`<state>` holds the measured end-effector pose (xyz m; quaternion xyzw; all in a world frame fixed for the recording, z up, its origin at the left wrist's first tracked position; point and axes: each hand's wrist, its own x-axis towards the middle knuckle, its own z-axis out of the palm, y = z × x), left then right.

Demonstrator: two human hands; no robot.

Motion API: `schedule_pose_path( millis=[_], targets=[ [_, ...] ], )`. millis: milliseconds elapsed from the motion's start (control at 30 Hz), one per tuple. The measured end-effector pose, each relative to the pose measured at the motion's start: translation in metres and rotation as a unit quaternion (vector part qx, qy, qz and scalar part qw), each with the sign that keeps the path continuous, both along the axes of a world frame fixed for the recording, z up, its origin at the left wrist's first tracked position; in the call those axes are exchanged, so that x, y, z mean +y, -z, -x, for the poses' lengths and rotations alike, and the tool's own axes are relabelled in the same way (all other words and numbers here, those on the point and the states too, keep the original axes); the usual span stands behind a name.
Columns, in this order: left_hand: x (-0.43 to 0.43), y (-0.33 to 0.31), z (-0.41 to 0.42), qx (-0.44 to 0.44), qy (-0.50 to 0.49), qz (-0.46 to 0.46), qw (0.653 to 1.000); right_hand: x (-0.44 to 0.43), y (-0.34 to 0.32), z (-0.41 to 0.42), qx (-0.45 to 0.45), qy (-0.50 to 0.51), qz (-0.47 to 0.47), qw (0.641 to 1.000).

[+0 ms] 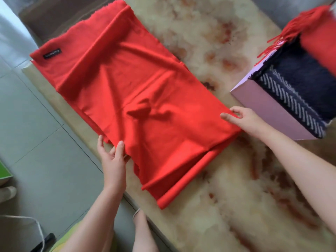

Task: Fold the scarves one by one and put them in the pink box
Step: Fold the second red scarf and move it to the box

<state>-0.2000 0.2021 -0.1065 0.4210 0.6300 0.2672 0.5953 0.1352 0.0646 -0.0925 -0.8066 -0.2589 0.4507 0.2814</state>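
A red scarf [138, 99] lies spread in layers across the marble-patterned table [209, 42], with a small black label near its far left corner. My left hand [112, 160] pinches the scarf's near left edge at the table's rim. My right hand [245, 120] pinches the scarf's right corner, close to the pink box [269, 110]. The box stands at the right and holds a dark scarf with white chevron stripes [294, 91] and a red fringed scarf [316, 37] at its far end.
The table's left edge runs diagonally past my left hand, with grey floor tiles [36, 133] beyond it. A white cable [36, 226] and a green object [4, 170] lie at the lower left. A foot in a shoe [8, 192] shows by the left border.
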Motion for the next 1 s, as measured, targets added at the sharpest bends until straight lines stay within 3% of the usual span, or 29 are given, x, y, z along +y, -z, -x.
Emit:
schedule_pose_path(
  millis=[100,233,333,467,600,700,833,1000],
  targets=[
    [-0.010,0.006,-0.003,-0.004,-0.018,0.041,0.999,-0.021,0.010,-0.004,-0.041,-0.051,0.064,0.996],
    [-0.025,0.010,-0.006,0.095,0.086,-0.029,0.991,-0.045,0.017,-0.005,-0.129,-0.032,0.079,0.988],
    [-0.030,0.016,-0.006,0.133,0.089,-0.049,0.986,-0.050,0.013,0.001,-0.190,-0.030,0.060,0.980],
    [-0.038,0.016,-0.001,0.100,0.048,-0.044,0.993,-0.058,0.009,0.000,-0.175,0.019,0.025,0.984],
    [-0.048,0.013,0.006,0.096,0.051,-0.048,0.993,-0.064,-0.005,0.007,-0.105,0.049,-0.002,0.993],
    [-0.055,0.007,0.004,0.128,0.079,-0.071,0.986,-0.075,0.001,0.007,-0.059,0.020,0.043,0.997],
    [-0.057,0.007,0.003,0.128,0.094,-0.066,0.985,-0.090,0.005,0.009,-0.118,-0.021,0.134,0.984],
    [-0.063,0.012,0.010,0.140,0.091,-0.055,0.984,-0.113,0.011,0.011,-0.143,0.011,0.111,0.983]
  ],
)
